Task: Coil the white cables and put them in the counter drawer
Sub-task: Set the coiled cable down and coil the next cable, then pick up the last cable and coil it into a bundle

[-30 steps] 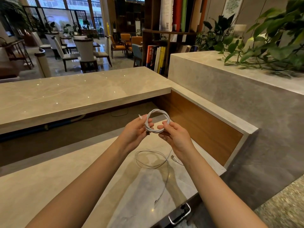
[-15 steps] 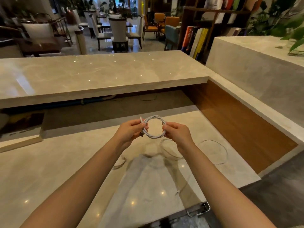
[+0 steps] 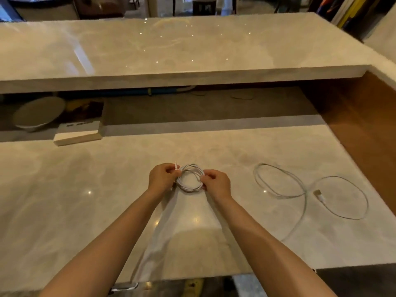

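Seen from the head camera, two bare arms reach out over the pale marble surface [image 3: 85,200]; the left hand [image 3: 160,179] and the right hand [image 3: 216,185] hold a coiled white cable [image 3: 189,179] between them, low over the middle of the surface, though I cannot tell whether it touches the stone; the left fingers [image 3: 171,170] are curled and pinch the coil's left side, where a small plug tip sticks up; the right fingers [image 3: 206,175] are curled and pinch its right side; a second white cable [image 3: 308,191] lies loose in open loops on the surface to the right, well apart from the hands, its connector [image 3: 319,195] inside one loop; a raised counter slab [image 3: 171,50] runs across behind; beneath it sit a pale bowl [image 3: 38,113] and a flat box [image 3: 78,133].
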### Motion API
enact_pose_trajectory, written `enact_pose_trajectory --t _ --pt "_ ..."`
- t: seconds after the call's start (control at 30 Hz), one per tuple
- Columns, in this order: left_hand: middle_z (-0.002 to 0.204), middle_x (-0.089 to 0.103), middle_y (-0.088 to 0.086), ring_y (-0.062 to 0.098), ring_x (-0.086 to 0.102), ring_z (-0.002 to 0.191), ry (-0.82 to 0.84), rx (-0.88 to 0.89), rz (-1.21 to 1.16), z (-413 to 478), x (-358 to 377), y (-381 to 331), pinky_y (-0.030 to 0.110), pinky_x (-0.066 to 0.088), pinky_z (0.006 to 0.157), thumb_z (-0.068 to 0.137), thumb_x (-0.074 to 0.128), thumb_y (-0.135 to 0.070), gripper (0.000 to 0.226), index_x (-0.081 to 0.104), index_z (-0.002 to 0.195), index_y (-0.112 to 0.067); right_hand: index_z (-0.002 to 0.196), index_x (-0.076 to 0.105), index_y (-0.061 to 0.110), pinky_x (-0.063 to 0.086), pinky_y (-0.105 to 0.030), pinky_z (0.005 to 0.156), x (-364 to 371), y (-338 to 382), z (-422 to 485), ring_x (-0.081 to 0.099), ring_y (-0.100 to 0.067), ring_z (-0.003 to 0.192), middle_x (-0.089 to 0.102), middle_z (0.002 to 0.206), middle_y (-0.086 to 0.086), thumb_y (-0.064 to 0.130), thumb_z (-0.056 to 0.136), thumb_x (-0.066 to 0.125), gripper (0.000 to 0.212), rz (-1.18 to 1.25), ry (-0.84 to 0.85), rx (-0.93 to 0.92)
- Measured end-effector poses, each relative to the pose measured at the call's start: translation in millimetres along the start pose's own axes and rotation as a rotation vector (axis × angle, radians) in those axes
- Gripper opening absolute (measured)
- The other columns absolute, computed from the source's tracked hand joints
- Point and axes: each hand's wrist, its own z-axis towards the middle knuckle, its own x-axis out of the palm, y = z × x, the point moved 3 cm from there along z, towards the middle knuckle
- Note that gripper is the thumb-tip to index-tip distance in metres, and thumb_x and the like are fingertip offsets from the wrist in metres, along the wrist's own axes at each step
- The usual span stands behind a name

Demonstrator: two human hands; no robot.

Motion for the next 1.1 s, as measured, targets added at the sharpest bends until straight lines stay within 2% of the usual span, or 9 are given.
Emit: enact_pose_trajectory --t 0.1,0.3,0.4,0.47,0.6,0.7,0.87,1.0,1.1 --pt "0.078 0.064 0.005 0.021 0.058 0.076 -0.014 0.028 0.055 3.5 4.7 7.5 0.032 0.046 0.072 0.082 0.066 -0.01 0.013 0.071 0.094 -0.008 0.089 0.073 0.003 0.047 -0.031 0.073 4.8 -1.9 0.7 0.058 -0.019 0.075 0.071 0.084 -0.015 0.004 0.079 0.064 0.013 -0.102 -0.017 -0.049" --pt "0.071 0.056 -0.005 0.018 0.055 0.073 -0.007 0.045 0.097 8.4 8.2 11.9 0.035 0.05 0.076 0.08 0.07 -0.009 0.031 0.063 0.11 -0.007 0.088 0.073 0.003 0.05 -0.037 0.075 4.5 -4.0 3.4 0.057 -0.02 0.072 0.065 0.072 -0.012 0.006 0.08 0.066 0.011 -0.121 -0.01 -0.063" --pt "0.091 0.061 0.006 0.02 0.055 0.079 -0.025 0.071 0.194 8.1 7.8 3.7 0.029 0.044 0.072 0.081 0.07 -0.015 0.036 0.061 0.115 -0.008 0.087 0.07 -0.004 0.051 -0.042 0.078 -0.4 -3.4 1.2 0.058 -0.031 0.069 0.065 0.074 -0.019 0.011 0.082 0.065 0.016 -0.113 0.031 -0.066" --pt "0.112 0.057 0.014 0.025 0.058 0.091 -0.075 0.081 0.232 6.9 9.1 -7.6 0.033 0.049 0.078 0.081 0.07 -0.023 0.04 0.059 0.118 -0.011 0.103 0.068 -0.002 0.054 -0.043 0.085 -13.3 0.0 -1.6 0.064 -0.033 0.084 0.07 0.093 -0.021 0.017 0.086 0.063 0.027 -0.111 0.068 -0.058" --pt "0.122 0.052 0.011 0.026 0.051 0.111 -0.121 0.24 0.309 -4.7 29.8 -54.0 0.03 0.043 0.09 0.089 0.06 -0.027 0.03 0.059 0.117 -0.015 0.118 0.064 0.006 0.046 -0.023 0.089 -74.8 9.4 -6.9 0.062 -0.024 0.104 0.067 0.116 -0.013 0.011 0.09 0.055 0.029 -0.229 0.024 -0.146" --pt "0.114 0.058 0.009 0.025 0.052 0.107 0.062 0.467 0.317 -26.1 76.3 -89.1 0.03 0.041 0.091 0.092 0.055 -0.022 0.023 0.062 0.112 -0.014 0.112 0.067 0.006 0.036 -0.015 0.084 -146.3 5.4 -11.8 0.06 -0.023 0.109 0.068 0.116 -0.01 0.006 0.089 0.052 0.027 -0.34 -0.205 -0.201" --pt "0.13 0.058 0.009 0.026 0.047 0.121 0.441 0.776 0.387 -83.2 180.3 -112.0 0.028 0.034 0.097 0.091 0.051 -0.017 0.036 0.056 0.127 -0.015 0.12 0.059 0.003 0.041 -0.034 0.089 -249.7 -40.6 -33.4 0.05 -0.031 0.113 0.062 0.118 -0.016 0.001 0.091 0.043 0.033 -0.638 -0.577 -0.054" --pt "0.13 0.058 0.01 0.03 0.047 0.12 0.572 0.851 0.517 -106.6 233.2 -108.1 0.037 0.039 0.097 0.093 0.043 -0.015 0.037 0.055 0.128 -0.013 0.108 0.058 0.005 0.038 -0.037 0.077 -267.6 -86.8 -46.2 0.05 -0.032 0.103 0.059 0.11 -0.013 0.0 0.083 0.049 0.027 -1.009 -0.504 -0.044" --pt "0.133 0.052 0.01 0.029 0.042 0.122 0.54 0.861 0.596 -108.6 247.3 -99.5 0.037 0.037 0.099 0.094 0.042 -0.016 0.039 0.05 0.131 -0.012 0.09 0.062 0.008 0.029 -0.033 0.069 -271.0 -101.8 -48.0 0.054 -0.031 0.089 0.061 0.095 -0.009 -0.002 0.078 0.061 0.016 -1.059 -0.485 -0.151"
